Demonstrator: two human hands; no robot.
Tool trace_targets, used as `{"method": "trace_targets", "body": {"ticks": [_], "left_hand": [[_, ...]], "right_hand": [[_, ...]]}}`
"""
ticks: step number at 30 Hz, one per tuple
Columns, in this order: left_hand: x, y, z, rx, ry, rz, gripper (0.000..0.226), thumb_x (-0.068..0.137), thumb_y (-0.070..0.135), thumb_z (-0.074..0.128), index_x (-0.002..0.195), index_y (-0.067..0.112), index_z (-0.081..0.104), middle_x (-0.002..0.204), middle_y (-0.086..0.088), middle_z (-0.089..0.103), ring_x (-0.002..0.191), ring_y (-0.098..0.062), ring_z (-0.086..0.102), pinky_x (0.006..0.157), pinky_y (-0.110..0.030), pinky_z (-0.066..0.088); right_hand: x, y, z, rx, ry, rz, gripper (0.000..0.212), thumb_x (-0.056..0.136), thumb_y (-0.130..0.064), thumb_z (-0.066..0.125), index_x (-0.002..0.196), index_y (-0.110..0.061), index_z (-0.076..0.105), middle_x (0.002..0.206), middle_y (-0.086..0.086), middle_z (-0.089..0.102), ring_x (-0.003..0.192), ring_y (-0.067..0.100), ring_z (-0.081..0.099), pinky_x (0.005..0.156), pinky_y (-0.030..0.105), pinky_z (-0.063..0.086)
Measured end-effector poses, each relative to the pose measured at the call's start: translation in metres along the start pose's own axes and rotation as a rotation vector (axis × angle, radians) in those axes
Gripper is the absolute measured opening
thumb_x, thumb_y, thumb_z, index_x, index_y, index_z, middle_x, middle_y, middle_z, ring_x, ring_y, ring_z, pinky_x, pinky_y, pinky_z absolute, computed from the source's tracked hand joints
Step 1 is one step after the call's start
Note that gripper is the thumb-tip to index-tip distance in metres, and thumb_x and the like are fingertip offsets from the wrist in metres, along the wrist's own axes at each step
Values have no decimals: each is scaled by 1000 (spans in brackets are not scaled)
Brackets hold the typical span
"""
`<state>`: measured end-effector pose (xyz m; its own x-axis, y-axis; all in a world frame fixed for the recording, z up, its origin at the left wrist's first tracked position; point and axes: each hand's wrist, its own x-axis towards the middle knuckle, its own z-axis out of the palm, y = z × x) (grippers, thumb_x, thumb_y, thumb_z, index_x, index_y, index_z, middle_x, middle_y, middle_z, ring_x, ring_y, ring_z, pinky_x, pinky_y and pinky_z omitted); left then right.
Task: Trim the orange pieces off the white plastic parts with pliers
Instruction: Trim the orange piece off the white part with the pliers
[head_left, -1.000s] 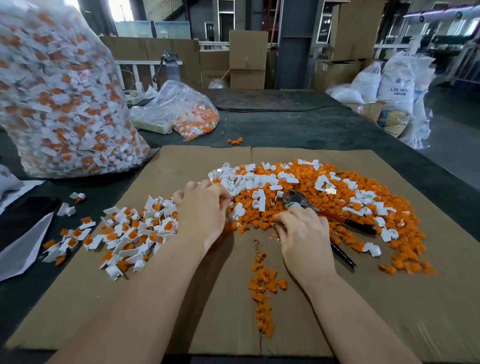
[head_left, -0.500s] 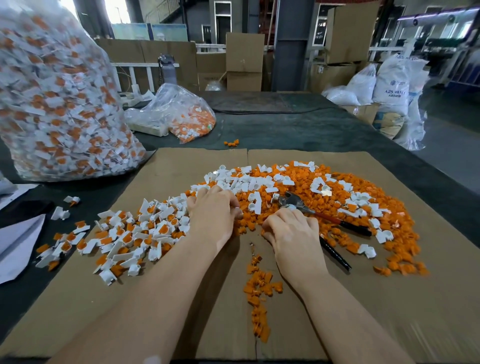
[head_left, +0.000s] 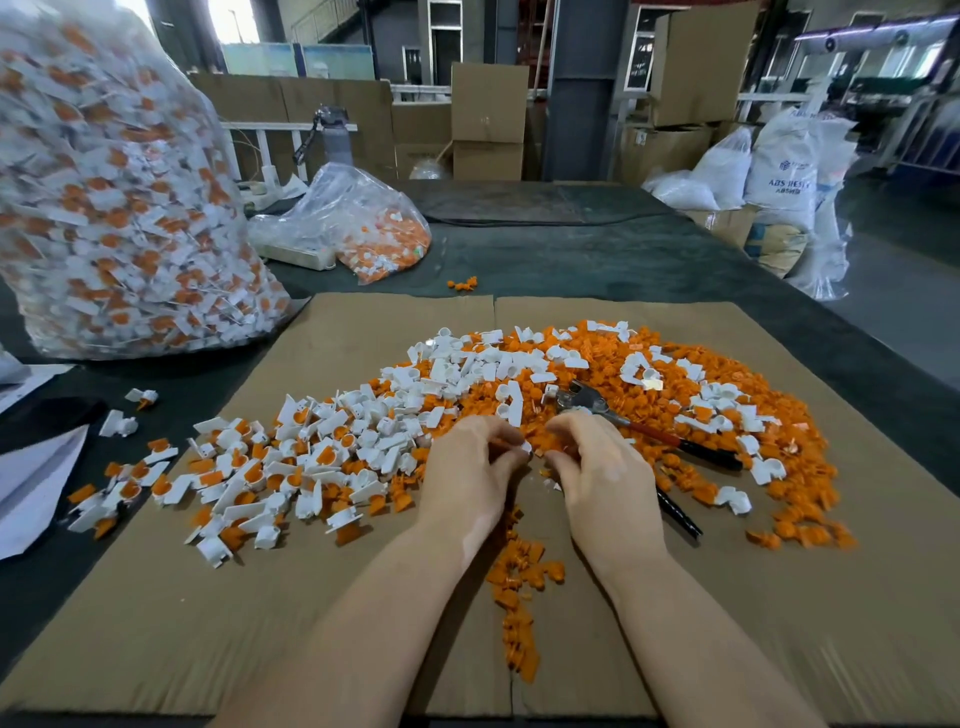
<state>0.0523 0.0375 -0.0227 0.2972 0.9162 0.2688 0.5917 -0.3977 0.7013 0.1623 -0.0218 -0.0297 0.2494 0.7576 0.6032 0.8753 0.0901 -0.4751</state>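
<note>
Pliers (head_left: 644, 423) lie flat on the orange heap, metal head just beyond the right hand's fingertips, red-and-black handles running out to the right; neither hand grips them. Left hand (head_left: 470, 467) and right hand (head_left: 602, 467) meet at centre of the cardboard sheet (head_left: 311, 597), fingers of both curled inward; a small white part (head_left: 525, 446) shows between the fingertips, apparently pinched by the left, and whether the right hand also has hold of it cannot be told. Judged step: a single part is being picked or positioned by hand between cuts, tool set down. Next move, as a judgement, calls for the right hand to take up the pliers while the left keeps the part steady with its orange piece exposed to the jaws. Counts: one pair of pliers; two hands; untrimmed white-and-orange parts (head_left: 270, 467) in a spread left of the hands, too many to count, several dozen at least; trimmed orange pieces (head_left: 675, 374) in a broad heap behind and right, likewise uncountable, with white parts scattered on top; a short trail of orange offcuts (head_left: 519, 597) between the forearms. Two clear bags on the table: a large full bag (head_left: 114, 208) at left, a smaller bag (head_left: 358, 228) behind the sheet. A little orange cluster (head_left: 462, 283) sits apart on the dark table top (head_left: 597, 260).
</note>
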Motion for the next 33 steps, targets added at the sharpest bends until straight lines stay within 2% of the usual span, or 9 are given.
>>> {"method": "trace_targets", "body": {"ticks": [2, 4, 7, 11, 14, 19, 23, 29, 33], "left_hand": [[0, -1, 0, -28, 24, -11, 33, 85, 21, 68, 118, 21, 63, 113, 4, 61, 100, -9, 56, 88, -17, 40], [-1, -2, 0, -52, 15, -20, 43, 85, 20, 69, 126, 21, 58, 110, 5, 61, 97, -7, 55, 85, -13, 39], [0, -4, -2, -93, -18, -15, 30, 85, 20, 68, 115, 21, 64, 92, 14, 58, 85, -1, 52, 71, -2, 36], [-1, -5, -4, -207, -46, -6, 9, 88, 21, 64, 94, 26, 62, 84, 14, 60, 84, -6, 58, 73, -12, 42], [-1, -6, -4, -230, -38, -1, 7, 90, 23, 62, 96, 27, 60, 86, 14, 61, 85, -3, 58, 74, -14, 42], [-4, -6, -5, -288, -67, -17, 8, 88, 22, 63, 92, 29, 60, 84, 14, 63, 81, -1, 60, 73, -12, 46], [-6, -4, -4, -258, -75, 8, 6, 88, 22, 64, 88, 28, 63, 83, 12, 65, 80, -4, 62, 74, -17, 48], [-8, -5, -4, -106, -55, 178, 10, 89, 21, 62, 97, 23, 67, 88, 17, 60, 83, 2, 55, 72, -1, 38], [-8, -5, -6, -146, -69, 180, 9, 89, 19, 62, 92, 28, 64, 83, 22, 58, 79, 9, 54, 73, 1, 37]], "right_hand": [[1, 0, -2, 48, -7, 61, 22, 83, -1, 66, 105, -5, 67, 98, 5, 67, 91, 13, 62, 80, 20, 47], [1, -1, -4, 95, -5, 75, 21, 84, 0, 64, 104, -5, 68, 97, 6, 68, 91, 12, 62, 82, 22, 50], [0, -2, -6, 136, 21, 89, 18, 84, -1, 65, 100, -6, 70, 92, 4, 70, 86, 11, 63, 79, 21, 51], [0, 0, -5, 119, 9, 112, 6, 83, -12, 69, 89, -11, 71, 80, -1, 68, 74, 10, 62, 69, 28, 54], [0, -1, -3, 47, 42, 60, 3, 79, -12, 73, 79, -11, 70, 72, -1, 66, 71, 13, 58, 67, 33, 49], [-1, -1, 0, -55, 40, 62, 16, 76, -12, 75, 65, -13, 63, 61, -4, 57, 62, 11, 48, 71, 30, 33], [-2, 0, 0, -28, -18, 85, 22, 78, -12, 71, 62, -12, 56, 58, -7, 48, 59, 14, 47, 73, 31, 31], [-2, 0, -2, 13, -81, 73, 24, 79, -11, 69, 61, -11, 53, 57, -8, 43, 59, 16, 45, 73, 35, 38], [-3, 1, -4, 65, -103, 86, 22, 81, -12, 68, 63, -10, 55, 58, -6, 46, 60, 15, 45, 74, 33, 36]]}}
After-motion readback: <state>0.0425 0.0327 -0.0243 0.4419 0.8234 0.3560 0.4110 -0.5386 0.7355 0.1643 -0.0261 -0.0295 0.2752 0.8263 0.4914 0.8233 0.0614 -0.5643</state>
